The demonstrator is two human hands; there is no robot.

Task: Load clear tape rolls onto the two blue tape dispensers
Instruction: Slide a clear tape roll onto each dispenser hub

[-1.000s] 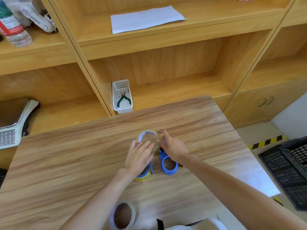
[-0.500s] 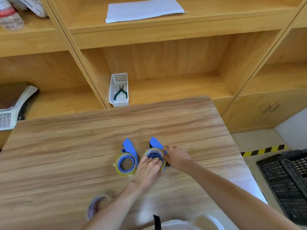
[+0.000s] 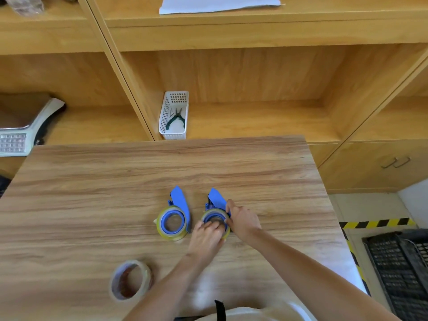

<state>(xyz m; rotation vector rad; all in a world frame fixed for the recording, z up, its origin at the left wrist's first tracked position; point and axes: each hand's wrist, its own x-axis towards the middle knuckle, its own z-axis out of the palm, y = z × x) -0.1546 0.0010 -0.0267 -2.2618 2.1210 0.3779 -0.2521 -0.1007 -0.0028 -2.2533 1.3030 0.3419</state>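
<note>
1. While both hands work at it, the right-hand blue dispenser (image 3: 214, 200) lies flat on the desk (image 3: 92, 181) with a clear tape roll (image 3: 215, 219) sitting over its hub, so the desk takes the push of seating the roll.
2. Fingers of the left hand (image 3: 205, 237) curl over the near rim of that roll, pressing on it more than lifting it; I judge they are bedding it down on the hub.
3. Fingers of the right hand (image 3: 242, 220) are closed lightly round the far-right side of the roll and the dispenser body, with one finger stretched up toward the blade end, seemingly to stop the dispenser sliding.
4. Just left of the left fingers lies the other blue dispenser (image 3: 179, 201), also flat, touched by nobody. It already carries its own roll (image 3: 171, 224), with a short tail of tape poking out on its far-left side.
5. Nearer the person than the left fingers and further left, a spare roll (image 3: 130, 282) stands tilted on the desk, well apart from both dispensers.
6. The count: two blue dispensers, three clear rolls, two of them mounted or nearly so, one spare.
7. Beyond the fingers, past the desk's far edge, one white basket (image 3: 173, 133) holding one pair of green-handled pliers (image 3: 176, 119) sits on a shelf.
</note>
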